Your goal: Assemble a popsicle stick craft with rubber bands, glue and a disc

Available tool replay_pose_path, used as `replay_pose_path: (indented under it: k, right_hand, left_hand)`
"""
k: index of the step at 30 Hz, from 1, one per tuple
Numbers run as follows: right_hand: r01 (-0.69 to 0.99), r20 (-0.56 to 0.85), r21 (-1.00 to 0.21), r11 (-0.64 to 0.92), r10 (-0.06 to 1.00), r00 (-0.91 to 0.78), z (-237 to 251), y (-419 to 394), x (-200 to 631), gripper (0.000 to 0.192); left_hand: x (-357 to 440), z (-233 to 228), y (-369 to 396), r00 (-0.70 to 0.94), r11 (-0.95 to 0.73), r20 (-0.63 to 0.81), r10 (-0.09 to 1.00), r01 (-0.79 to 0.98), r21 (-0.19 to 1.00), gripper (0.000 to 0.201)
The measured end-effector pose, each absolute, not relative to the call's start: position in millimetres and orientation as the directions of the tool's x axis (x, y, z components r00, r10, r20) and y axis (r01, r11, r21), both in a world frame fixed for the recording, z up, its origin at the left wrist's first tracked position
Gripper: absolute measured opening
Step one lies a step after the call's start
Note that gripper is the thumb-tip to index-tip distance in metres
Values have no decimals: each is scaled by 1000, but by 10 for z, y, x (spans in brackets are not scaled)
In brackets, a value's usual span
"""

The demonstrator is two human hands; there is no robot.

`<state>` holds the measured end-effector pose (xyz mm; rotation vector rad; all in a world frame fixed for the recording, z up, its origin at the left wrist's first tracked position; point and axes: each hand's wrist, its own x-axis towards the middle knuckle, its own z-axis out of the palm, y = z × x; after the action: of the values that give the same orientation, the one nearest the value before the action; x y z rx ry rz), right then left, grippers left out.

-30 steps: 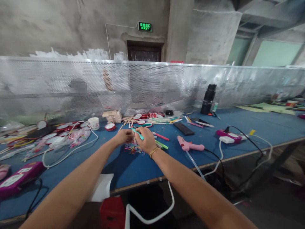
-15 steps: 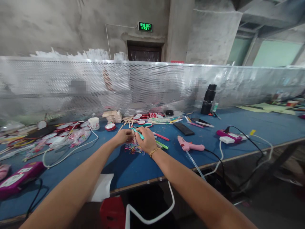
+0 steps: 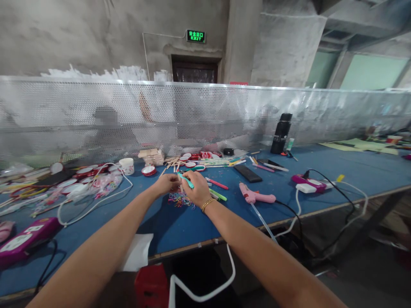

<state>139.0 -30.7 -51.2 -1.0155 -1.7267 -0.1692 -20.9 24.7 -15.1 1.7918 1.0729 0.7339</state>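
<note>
My left hand (image 3: pixel 166 184) and my right hand (image 3: pixel 199 188) meet above the middle of the blue table (image 3: pixel 180 222). Together they pinch a teal craft stick (image 3: pixel 186 180) and a plain wooden stick beside it. A gold bracelet circles my right wrist. Just under the hands lies a small heap of coloured rubber bands (image 3: pixel 180 199). More coloured sticks (image 3: pixel 217 184) lie to the right of my right hand.
A pink glue gun (image 3: pixel 255 196) with a cable lies to the right. Round red-rimmed tins (image 3: pixel 148 170), a white cup (image 3: pixel 126 165) and wooden sticks sit further back. A black bottle (image 3: pixel 281 133) stands by the perforated metal screen (image 3: pixel 205 115). People sit behind the screen.
</note>
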Motion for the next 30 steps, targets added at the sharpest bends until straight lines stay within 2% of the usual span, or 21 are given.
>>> replay_pose_path:
  k: [30]
  right_hand:
    - [692,844,-350,631,533,-59,-527,-286,1396,14]
  left_hand:
    - [-214,-155,262,449,-235,43,892,381,894,41]
